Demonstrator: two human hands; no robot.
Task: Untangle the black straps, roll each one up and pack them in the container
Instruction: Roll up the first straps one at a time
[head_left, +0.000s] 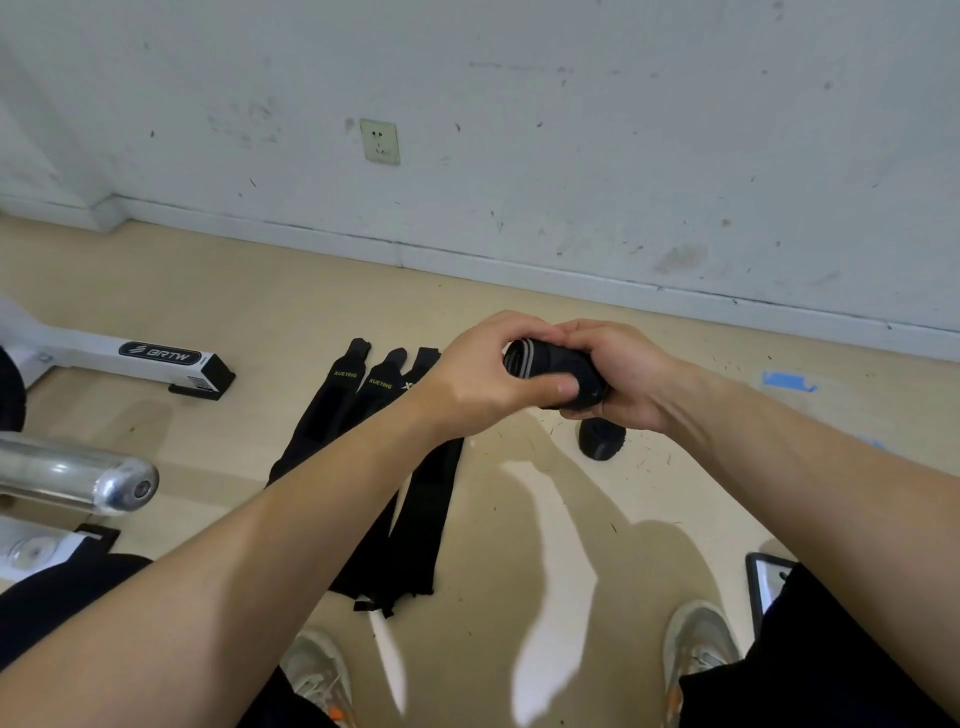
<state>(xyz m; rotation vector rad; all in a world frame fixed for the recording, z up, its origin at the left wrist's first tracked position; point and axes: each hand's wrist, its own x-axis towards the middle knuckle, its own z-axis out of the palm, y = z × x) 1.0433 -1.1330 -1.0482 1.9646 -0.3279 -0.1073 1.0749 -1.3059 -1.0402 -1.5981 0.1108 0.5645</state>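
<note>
A rolled black strap (558, 371) is held in the air between both hands. My left hand (483, 374) grips its left end with the thumb across the front. My right hand (618, 376) wraps around its right end. Three black straps (421, 514) with yellow lettering lie flat and side by side on the floor below my left forearm. A finished black roll (601, 439) sits on the floor just under my right hand. No container is in view.
Tan floor meets a scuffed white wall with a socket (380, 141). A white machine base (130, 358) and a chrome bar end (104, 480) are at the left. My shoes (698, 644) are at the bottom, a tablet-like device (768, 582) at the right, blue tape (789, 382) beyond.
</note>
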